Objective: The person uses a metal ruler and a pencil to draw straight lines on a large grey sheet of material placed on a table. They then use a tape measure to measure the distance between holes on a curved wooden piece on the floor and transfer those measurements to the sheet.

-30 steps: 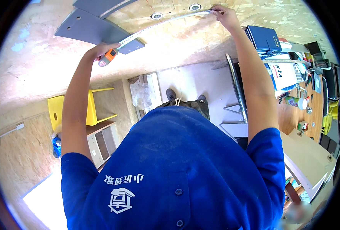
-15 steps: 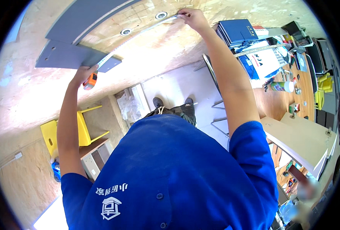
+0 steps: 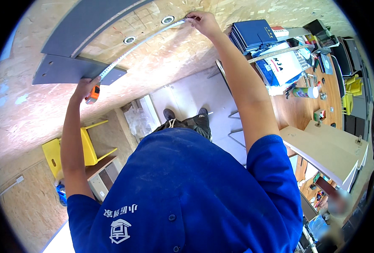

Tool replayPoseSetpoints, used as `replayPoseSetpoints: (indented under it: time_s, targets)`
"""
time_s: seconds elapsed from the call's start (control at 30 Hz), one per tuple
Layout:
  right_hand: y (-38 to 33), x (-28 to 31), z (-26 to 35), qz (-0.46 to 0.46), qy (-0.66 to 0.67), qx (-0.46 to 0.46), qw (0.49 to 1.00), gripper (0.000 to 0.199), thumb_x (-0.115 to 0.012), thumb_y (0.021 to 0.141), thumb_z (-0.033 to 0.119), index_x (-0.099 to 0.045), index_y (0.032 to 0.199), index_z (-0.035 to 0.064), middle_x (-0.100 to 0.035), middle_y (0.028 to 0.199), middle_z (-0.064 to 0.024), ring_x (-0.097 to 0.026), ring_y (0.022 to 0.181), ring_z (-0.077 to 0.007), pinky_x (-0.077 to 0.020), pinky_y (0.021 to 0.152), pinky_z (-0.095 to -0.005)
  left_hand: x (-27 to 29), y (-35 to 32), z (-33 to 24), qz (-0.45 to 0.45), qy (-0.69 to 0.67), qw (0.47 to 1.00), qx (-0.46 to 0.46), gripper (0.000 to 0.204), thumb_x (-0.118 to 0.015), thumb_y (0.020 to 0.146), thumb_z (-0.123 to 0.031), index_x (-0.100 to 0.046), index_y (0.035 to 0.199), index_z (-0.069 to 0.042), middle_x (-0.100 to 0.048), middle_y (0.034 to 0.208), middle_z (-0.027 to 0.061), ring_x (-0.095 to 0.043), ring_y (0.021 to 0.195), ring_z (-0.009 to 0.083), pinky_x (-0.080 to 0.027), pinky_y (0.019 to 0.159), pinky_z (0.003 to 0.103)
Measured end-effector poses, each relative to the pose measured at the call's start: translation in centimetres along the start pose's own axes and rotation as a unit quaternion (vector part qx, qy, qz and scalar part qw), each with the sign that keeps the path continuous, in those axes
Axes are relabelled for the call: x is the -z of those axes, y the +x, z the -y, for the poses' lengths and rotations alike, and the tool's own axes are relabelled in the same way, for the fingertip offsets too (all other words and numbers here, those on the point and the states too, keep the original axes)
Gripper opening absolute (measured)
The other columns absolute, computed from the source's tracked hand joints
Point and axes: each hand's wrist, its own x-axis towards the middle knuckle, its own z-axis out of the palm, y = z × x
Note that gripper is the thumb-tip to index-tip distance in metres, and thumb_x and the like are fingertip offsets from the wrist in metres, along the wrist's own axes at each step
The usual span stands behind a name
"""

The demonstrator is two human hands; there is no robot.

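Observation:
An orange tape measure (image 3: 93, 94) sits in my left hand (image 3: 86, 87), its pale blade (image 3: 141, 43) drawn out along a wood-chip board wall (image 3: 166, 50). At the blade's far end, my right hand (image 3: 200, 23) pinches the tip with the fingers closed. Grey panels are on the wall: a long one (image 3: 75, 31) and a shorter crosspiece (image 3: 64, 71) with holes, which my left hand is right beside. Between the blade and the long panel show two round fittings (image 3: 168, 20) set in the board. My left palm hides part of the tape case.
On the right, a wooden table (image 3: 294, 110) carries blue folders (image 3: 254, 34), papers, a green-and-white canister (image 3: 305, 92) and small tools. An open cabinet door (image 3: 322, 152) juts out below it. A yellow chair (image 3: 83, 145) and clear plastic wrapping (image 3: 138, 122) lie at left.
Both hands and the tape have shifted a little left in the picture, along with the whole scene. The blade stays stretched between my hands.

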Motion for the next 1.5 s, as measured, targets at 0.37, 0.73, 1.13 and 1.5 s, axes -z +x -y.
replayPoseSetpoints:
  time_s: [0.37,0.73,1.13,1.5]
  targets:
    - [0.6,-0.4,-0.1,0.011,0.011,0.001,1.000,0.021,-0.079,0.085,0.017,-0.074,0.099,0.0023,-0.068,0.073,-0.0093,-0.060,0.063,-0.0157,-0.0511,0.062,-0.0300,0.1,1.6,3.2,-0.031,-0.001,1.000,-0.003,0.058,-0.073,0.087,-0.054,-0.064,0.064,-0.001,-0.053,0.058,0.0007,-0.045,0.053,0.0112,-0.038,0.051,0.031]
    - [0.5,0.1,-0.3,0.017,-0.003,0.012,1.000,0.018,-0.079,0.085,0.017,-0.074,0.097,0.0043,-0.068,0.075,-0.0107,-0.060,0.062,-0.0180,-0.0515,0.063,-0.0309,-0.6,2.9,4.1,-0.039,-0.055,0.998,0.019,0.054,-0.075,0.086,-0.050,-0.072,0.078,0.004,-0.064,0.069,0.0040,-0.055,0.063,0.0137,-0.047,0.062,0.032]
    - [0.9,0.2,-2.5,-0.001,-0.034,0.059,0.998,0.018,-0.079,0.085,0.015,-0.074,0.097,0.0022,-0.067,0.069,-0.0078,-0.061,0.059,-0.0135,-0.0499,0.058,-0.0273,-0.6,1.6,0.5,-0.058,-0.053,0.997,-0.002,0.038,-0.076,0.088,-0.037,-0.073,0.099,-0.001,-0.070,0.087,0.0056,-0.061,0.079,0.0150,-0.050,0.075,0.033]
    - [0.9,-0.4,-1.3,0.015,-0.044,0.032,0.998,0.021,-0.078,0.086,0.017,-0.073,0.099,0.0019,-0.065,0.068,-0.0070,-0.057,0.058,-0.0124,-0.0475,0.056,-0.0270,-1.3,1.4,1.5,-0.094,-0.111,0.989,-0.016,0.043,-0.078,0.085,-0.042,-0.074,0.093,0.000,-0.073,0.086,0.0054,-0.065,0.076,0.0141,-0.051,0.072,0.031]
